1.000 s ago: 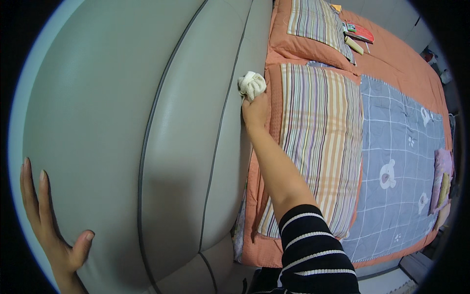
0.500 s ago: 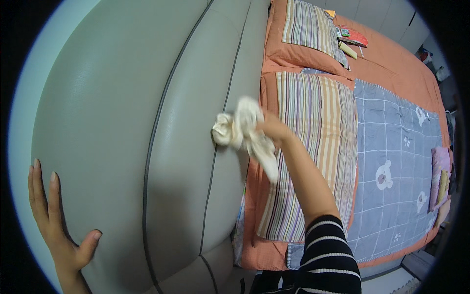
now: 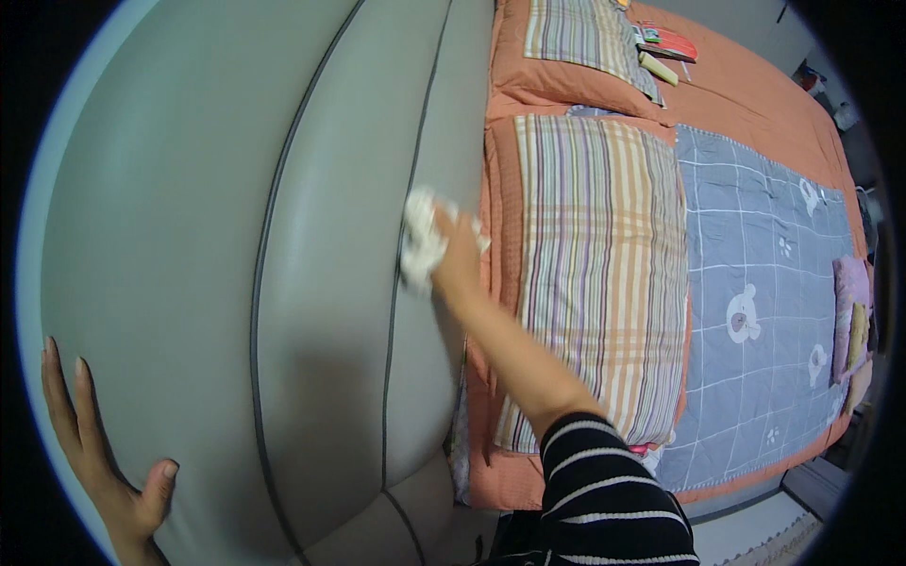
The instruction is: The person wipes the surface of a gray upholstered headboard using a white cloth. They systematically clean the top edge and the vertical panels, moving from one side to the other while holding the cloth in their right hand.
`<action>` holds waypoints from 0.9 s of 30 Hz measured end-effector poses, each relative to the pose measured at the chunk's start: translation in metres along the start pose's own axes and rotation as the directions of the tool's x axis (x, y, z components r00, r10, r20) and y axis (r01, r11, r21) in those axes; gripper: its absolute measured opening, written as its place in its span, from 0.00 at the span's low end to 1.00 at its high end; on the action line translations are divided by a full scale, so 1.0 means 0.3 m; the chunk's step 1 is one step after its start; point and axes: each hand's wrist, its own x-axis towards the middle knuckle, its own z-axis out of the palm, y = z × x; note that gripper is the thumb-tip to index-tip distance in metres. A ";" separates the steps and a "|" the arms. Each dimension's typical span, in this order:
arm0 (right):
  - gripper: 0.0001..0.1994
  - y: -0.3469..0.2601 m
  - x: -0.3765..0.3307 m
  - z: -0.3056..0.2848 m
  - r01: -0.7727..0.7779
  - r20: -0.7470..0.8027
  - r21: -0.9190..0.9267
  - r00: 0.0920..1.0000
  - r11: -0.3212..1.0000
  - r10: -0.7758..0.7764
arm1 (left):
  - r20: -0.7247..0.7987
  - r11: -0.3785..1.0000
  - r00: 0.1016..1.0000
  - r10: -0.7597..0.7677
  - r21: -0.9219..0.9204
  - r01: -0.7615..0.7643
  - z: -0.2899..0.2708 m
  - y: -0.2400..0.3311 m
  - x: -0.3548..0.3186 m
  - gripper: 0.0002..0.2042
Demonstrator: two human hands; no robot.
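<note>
My right hand (image 3: 458,259) grips a crumpled white cloth (image 3: 420,241) and presses it against the lower panel of a grey padded headboard (image 3: 208,245), right beside the striped pillow (image 3: 599,274). Its arm wears a black and white striped sleeve. My left hand (image 3: 99,462) lies flat on the headboard's upper left edge, fingers spread, holding nothing.
An orange bedsheet (image 3: 746,85) covers the bed, with a grey-blue checked quilt (image 3: 764,283) bearing bear figures. A second striped pillow (image 3: 580,33) lies farther off, with small objects (image 3: 665,47) beyond it. Folded cloths (image 3: 854,311) rest at the bed's right edge.
My right hand has carried the white cloth along the headboard toward me, from near the far pillow to beside the near one. My left hand has stayed on the headboard edge.
</note>
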 end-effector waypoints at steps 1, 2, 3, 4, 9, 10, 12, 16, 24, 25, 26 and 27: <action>0.20 -0.034 -0.131 -0.022 -0.046 0.095 -0.019 0.994 0.999 0.048 | -0.011 1.000 1.000 -0.007 -0.008 0.007 0.001 0.003 -0.006 0.47; 0.18 -0.054 -0.266 -0.025 -0.093 0.126 0.079 0.989 0.993 0.082 | -0.019 1.000 1.000 -0.006 -0.012 0.006 -0.010 0.003 0.002 0.46; 0.17 -0.077 -0.395 -0.043 -0.254 0.225 0.273 0.955 0.928 0.195 | -0.029 1.000 1.000 -0.008 -0.018 0.007 -0.012 0.003 0.006 0.46; 0.16 -0.089 -0.525 -0.061 -0.216 0.283 0.276 0.950 0.937 0.135 | -0.035 1.000 0.999 -0.003 -0.018 0.003 -0.014 0.004 0.011 0.46; 0.18 -0.107 -0.878 -0.216 -0.653 0.729 0.442 0.661 0.614 0.178 | -0.032 1.000 0.999 -0.001 -0.015 0.000 -0.002 -0.002 0.008 0.45; 0.17 -0.103 -0.882 -0.236 -0.807 0.819 0.434 0.539 0.401 0.198 | -0.034 1.000 0.999 0.005 -0.014 -0.005 -0.002 -0.005 0.010 0.45; 0.17 0.053 -0.770 -0.214 -0.276 0.604 0.520 0.788 0.809 -0.120 | -0.028 1.000 1.000 0.011 -0.012 -0.011 0.001 -0.007 0.003 0.46; 0.14 0.443 -0.130 -0.057 -0.409 0.368 0.904 0.893 0.125 0.258 | -0.041 1.000 0.999 0.001 -0.017 -0.001 0.002 -0.002 -0.002 0.46; 0.21 0.385 0.037 0.067 -0.696 0.007 0.257 0.695 0.671 0.719 | -0.033 1.000 0.999 0.021 -0.011 -0.021 0.002 0.006 0.005 0.46; 0.24 0.226 -0.069 0.021 -0.766 0.105 0.153 0.641 0.624 0.761 | -0.002 1.000 1.000 0.011 -0.016 -0.011 0.009 -0.009 -0.023 0.46; 0.25 0.303 -0.228 0.039 -0.702 0.041 0.245 0.697 0.669 0.716 | -0.024 0.999 0.999 0.029 -0.029 -0.030 -0.005 -0.004 -0.009 0.46; 0.24 0.245 -0.356 0.026 -0.768 0.077 0.069 0.640 0.636 0.765 | -0.020 0.999 0.999 0.030 -0.038 -0.030 0.000 -0.008 -0.015 0.46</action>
